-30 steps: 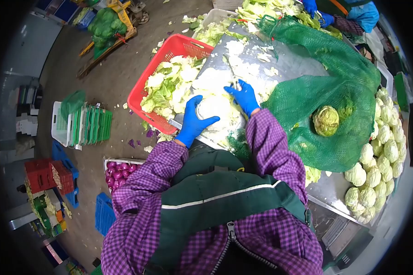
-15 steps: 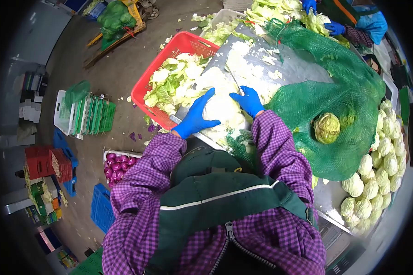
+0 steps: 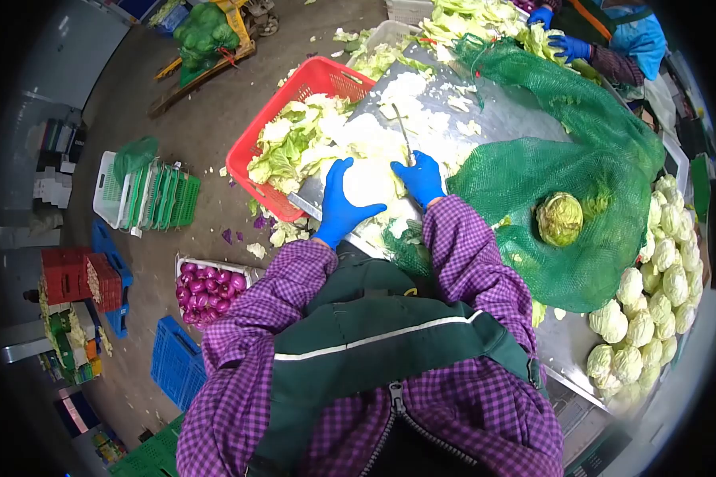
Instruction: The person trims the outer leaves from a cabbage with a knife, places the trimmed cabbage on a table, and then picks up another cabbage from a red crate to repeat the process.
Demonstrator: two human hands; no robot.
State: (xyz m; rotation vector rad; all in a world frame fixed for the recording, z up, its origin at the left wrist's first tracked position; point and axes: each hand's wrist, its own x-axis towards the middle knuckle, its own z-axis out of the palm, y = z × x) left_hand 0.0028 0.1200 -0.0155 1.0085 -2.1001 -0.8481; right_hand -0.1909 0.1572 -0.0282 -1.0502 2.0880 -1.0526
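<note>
A pale, overexposed cabbage (image 3: 368,181) sits at the near edge of the metal table (image 3: 517,107), between my hands. My left hand (image 3: 342,208), in a blue glove, cups its left side with thumb and fingers spread around it. In my blue-gloved right hand (image 3: 423,178) is a knife (image 3: 402,127), its blade pointing away from me over the table; the handle is hidden in the fist. This hand is at the cabbage's right side. Loose cabbage leaves (image 3: 306,135) fill a red crate (image 3: 243,155) beyond my left hand.
Green netting (image 3: 525,175) drapes over the table, with a browned cabbage (image 3: 559,219) on it. Trimmed cabbages (image 3: 644,318) are piled at right. A co-worker's gloved hand (image 3: 570,48) handles leaves at top right. Purple onions (image 3: 207,290) and stacked green crates (image 3: 163,199) stand on the floor at left.
My left hand has moved slightly right and its fingers have closed in around the cabbage. My right hand with the knife has shifted a little left. The co-worker's hand moved slightly left.
</note>
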